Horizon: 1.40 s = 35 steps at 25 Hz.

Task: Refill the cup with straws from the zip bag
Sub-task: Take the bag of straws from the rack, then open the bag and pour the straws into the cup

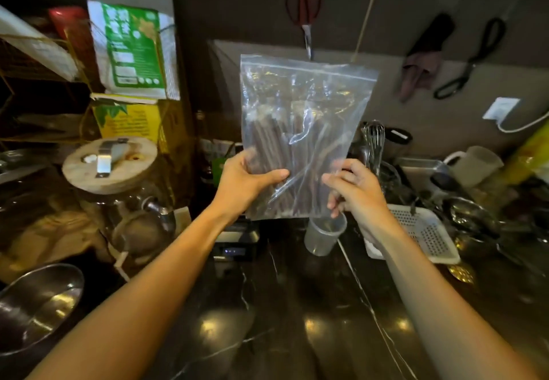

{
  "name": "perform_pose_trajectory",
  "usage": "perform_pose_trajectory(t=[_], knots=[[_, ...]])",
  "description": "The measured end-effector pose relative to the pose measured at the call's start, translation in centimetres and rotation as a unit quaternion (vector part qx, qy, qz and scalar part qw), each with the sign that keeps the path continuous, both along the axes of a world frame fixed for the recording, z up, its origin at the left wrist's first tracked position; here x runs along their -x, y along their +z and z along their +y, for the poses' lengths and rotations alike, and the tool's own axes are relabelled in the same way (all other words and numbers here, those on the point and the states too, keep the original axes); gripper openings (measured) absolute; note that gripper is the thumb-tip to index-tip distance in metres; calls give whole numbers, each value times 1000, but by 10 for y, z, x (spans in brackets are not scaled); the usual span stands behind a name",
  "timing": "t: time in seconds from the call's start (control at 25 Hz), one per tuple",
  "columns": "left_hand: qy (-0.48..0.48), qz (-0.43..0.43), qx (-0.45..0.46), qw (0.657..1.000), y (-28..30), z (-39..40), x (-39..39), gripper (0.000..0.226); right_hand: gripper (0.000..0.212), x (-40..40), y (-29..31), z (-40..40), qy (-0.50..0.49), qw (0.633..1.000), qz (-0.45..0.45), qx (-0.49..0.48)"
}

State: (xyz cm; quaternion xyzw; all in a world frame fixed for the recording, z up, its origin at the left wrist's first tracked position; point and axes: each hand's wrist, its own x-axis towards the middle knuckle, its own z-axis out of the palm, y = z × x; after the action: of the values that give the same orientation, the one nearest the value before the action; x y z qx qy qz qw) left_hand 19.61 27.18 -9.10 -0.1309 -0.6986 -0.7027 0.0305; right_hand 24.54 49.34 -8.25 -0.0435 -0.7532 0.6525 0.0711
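A working kitchen or drinks-prep corner, dimly lit. The dark marble-veined surface (297, 305) is crowded with cooking gear: a whisk (372, 142) standing among utensils, a steel tray (421, 169), a white perforated basket (427, 234), a plastic jug (475, 164), a steel bowl (38, 302) and a glass dispenser jar (133, 216) with a wooden lid (111, 163) and a tap. Scissors (304, 14) and tongs (472, 59) hang on the wall. Food packages (132, 44) stack on a wire shelf (35, 62) at the left.

Clear zip bag (303, 130) of dark straws (276, 154) upright above empty cup (323, 235).
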Motion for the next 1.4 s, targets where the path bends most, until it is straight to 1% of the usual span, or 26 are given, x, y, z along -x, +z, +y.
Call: perform_pose_trajectory(t=[0.12, 0.28, 0.52, 0.68, 0.8, 0.84, 0.92, 1.0, 1.12, 1.24, 1.28, 1.32, 1.36, 1.4], knots=[[-31, -31, -2, 999, -19, 26, -14, 37, 18, -21, -25, 22, 6, 1000, 0, -17], [-57, -72, 7, 996, -50, 48, -32, 38, 20, -42, -63, 48, -18, 999, -27, -30], [-34, -146, -11, 989, -102, 57, -57, 30, 25, -67, -115, 68, -7, 995, -101, -23], [-21, -191, 11, 981, -139, 57, -73, 30, 24, -80, -151, 73, 5, 987, -163, -11], [-22, -185, 16, 982, -155, 54, -81, 37, 11, -83, -170, 79, 19, 981, -191, -12], [-24, -182, 19, 983, -158, 52, -82, 37, 10, -83, -175, 82, 22, 978, -205, -15], [-31, -188, 25, 981, -166, 50, -85, 33, 15, -84, -185, 86, 27, 973, -229, -21], [-27, -205, 32, 978, -174, 50, -88, 27, 18, -86, -197, 89, 28, 971, -236, -23], [-5, -217, 58, 974, -184, 54, -95, 23, 8, -91, -208, 89, 20, 970, -235, -64], [-5, -225, 65, 972, -193, 55, -99, 24, 5, -97, -216, 87, -14, 958, -269, -95], [-8, -222, 67, 973, -193, 56, -99, 28, 5, -99, -216, 84, -31, 955, -272, -116], [-9, -217, 74, 973, -192, 56, -99, 33, 9, -101, -212, 80, -59, 954, -254, -149], [-5, -206, 84, 975, -190, 59, -100, 37, 11, -102, -207, 76, -88, 955, -220, -178], [1, -186, 97, 978, -187, 62, -100, 38, 11, -102, -198, 71, -104, 962, -174, -181]])
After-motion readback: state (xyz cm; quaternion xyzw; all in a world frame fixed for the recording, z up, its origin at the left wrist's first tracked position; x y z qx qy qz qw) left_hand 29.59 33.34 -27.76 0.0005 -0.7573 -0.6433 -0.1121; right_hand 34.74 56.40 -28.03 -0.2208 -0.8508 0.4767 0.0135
